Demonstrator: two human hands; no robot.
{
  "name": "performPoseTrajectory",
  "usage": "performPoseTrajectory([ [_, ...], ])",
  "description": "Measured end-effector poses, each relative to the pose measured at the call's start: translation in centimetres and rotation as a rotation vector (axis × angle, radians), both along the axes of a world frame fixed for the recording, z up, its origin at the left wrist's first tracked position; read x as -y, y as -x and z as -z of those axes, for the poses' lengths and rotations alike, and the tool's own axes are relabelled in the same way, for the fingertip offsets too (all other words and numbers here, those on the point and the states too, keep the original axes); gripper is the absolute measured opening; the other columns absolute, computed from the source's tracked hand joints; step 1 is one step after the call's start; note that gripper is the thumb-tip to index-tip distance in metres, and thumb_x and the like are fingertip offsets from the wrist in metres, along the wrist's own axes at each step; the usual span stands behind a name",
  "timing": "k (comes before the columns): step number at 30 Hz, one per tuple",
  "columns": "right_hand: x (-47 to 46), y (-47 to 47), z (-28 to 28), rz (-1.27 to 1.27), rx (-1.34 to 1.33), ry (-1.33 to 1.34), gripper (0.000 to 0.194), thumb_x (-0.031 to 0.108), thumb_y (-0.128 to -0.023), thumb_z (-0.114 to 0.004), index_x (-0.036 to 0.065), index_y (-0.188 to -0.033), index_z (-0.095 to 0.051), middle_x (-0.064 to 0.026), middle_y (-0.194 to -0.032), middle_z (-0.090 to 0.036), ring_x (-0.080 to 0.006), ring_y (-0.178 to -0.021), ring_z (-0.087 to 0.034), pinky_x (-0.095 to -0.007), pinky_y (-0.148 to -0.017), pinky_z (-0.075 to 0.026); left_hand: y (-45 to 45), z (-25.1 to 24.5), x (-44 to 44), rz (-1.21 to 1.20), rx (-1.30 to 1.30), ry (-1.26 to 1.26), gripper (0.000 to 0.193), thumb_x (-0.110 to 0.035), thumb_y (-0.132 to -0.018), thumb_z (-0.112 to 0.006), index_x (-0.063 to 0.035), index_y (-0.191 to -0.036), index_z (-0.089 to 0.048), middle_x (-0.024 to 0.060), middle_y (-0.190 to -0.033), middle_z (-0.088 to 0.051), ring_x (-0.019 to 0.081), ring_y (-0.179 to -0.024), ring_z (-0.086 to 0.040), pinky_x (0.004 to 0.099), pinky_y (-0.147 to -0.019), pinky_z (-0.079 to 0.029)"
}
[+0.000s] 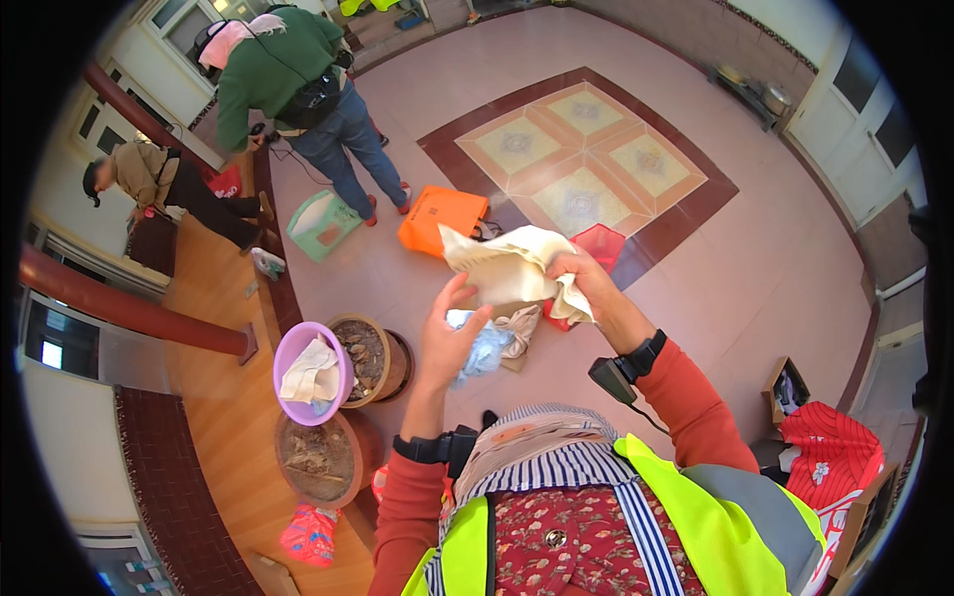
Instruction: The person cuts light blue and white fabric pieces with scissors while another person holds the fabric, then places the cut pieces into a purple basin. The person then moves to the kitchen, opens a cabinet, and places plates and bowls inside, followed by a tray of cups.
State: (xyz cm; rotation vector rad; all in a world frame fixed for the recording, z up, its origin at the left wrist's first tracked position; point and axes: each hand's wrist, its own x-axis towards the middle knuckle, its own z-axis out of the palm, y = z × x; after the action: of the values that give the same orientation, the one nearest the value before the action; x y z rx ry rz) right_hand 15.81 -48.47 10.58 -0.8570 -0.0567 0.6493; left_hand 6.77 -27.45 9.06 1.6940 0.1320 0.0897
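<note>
A cream cloth (514, 264) is bunched in my right hand (585, 279), raised in front of me, and its free part spreads out to the left. My left hand (455, 328) is just left of and below the cloth with fingers apart, holding nothing. Beyond it and lower lie a light blue crumpled cloth (483, 352) and a beige folded cloth (520, 328). To the left, a purple plastic basin (282, 357) holds a white cloth (309, 376) and a bit of something blue, by two plant pots.
Plant pots of soil (365, 357) (317, 462) stand at the left. An orange bag (443, 216), a green bag (324, 223) and a red container (602, 246) are on the floor ahead. One person (291, 82) stands ahead-left; another (168, 179) bends over farther left. A red bag (831, 447) lies right.
</note>
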Motion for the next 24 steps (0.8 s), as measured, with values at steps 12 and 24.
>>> performPoseTrajectory([
  [12, -3.5, 4.2, 1.7, -0.266, 0.088, 0.256, 0.032, 0.001, -0.070, -0.049, 0.005, -0.101, -0.051, -0.0062, -0.086, -0.058, -0.0117, -0.071, -0.057, -0.0241, -0.060, -0.048, 4.5, 1.7, -0.2, 0.097, 0.134, -0.333, 0.045, -0.025, -0.078, -0.071, -0.0134, -0.119, -0.058, 0.0122, -0.117, -0.056, 0.0274, -0.106, -0.056, 0.0364, -0.089, -0.044],
  [24, -15.0, 11.6, 4.6, -0.784, 0.099, 0.352, 0.044, 0.012, -0.077, -0.061, 0.001, -0.118, -0.049, -0.0065, -0.102, -0.058, -0.0137, -0.093, -0.057, -0.0253, -0.082, -0.045, 17.5, 7.0, -4.8, -0.616, -0.014, 0.589, 0.018, -0.006, -0.090, -0.055, 0.0023, -0.105, -0.060, 0.0038, -0.091, -0.064, 0.0080, -0.081, -0.058, 0.0230, -0.070, -0.048],
])
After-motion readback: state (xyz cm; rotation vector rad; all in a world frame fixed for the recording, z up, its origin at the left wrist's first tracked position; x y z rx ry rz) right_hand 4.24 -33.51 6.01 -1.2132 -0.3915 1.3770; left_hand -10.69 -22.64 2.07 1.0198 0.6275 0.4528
